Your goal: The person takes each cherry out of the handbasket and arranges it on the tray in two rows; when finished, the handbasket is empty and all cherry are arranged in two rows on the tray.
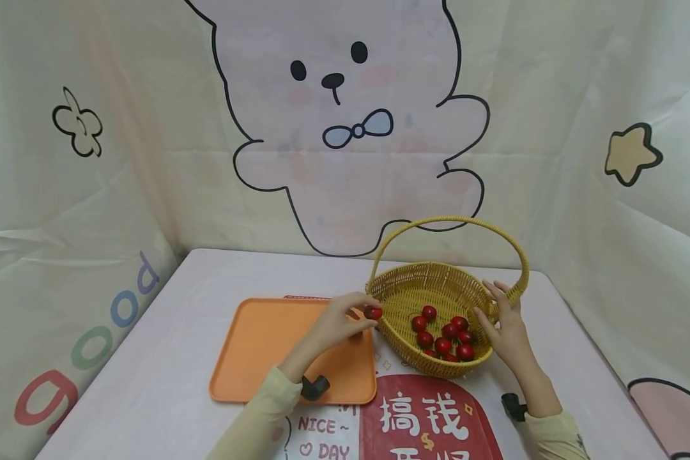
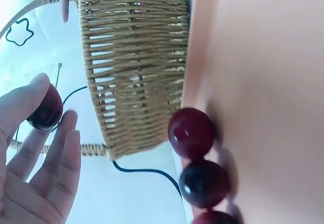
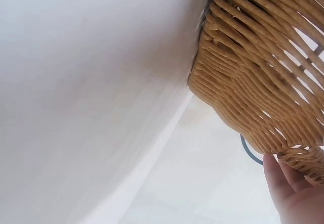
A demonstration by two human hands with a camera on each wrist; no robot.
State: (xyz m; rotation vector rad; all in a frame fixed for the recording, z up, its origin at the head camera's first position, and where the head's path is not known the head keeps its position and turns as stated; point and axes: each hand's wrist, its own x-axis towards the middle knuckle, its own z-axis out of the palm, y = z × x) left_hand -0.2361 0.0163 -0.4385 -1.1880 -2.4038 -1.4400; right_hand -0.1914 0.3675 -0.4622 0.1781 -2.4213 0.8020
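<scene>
My left hand [image 1: 336,319] pinches a dark red cherry [image 1: 373,312] between thumb and fingertips, just outside the left rim of a woven basket [image 1: 402,271]. The left wrist view shows that cherry [image 2: 46,107] held above the tray's level. At the basket's right side, my right hand [image 1: 508,329] holds the rim near the foot of the tall handle [image 1: 520,255]. Inside the basket lie several red cherries [image 1: 443,345]. An orange tray [image 1: 264,345] is under my left hand. More cherries [image 2: 191,133] stand in a row on the tray along its edge, mostly hidden in the head view.
A white table [image 1: 161,358] carries everything. In front of the basket a red printed panel [image 1: 425,409] with white characters lies flat. A printed cloth backdrop [image 1: 345,191] with a bear drawing rises behind the table and along both sides.
</scene>
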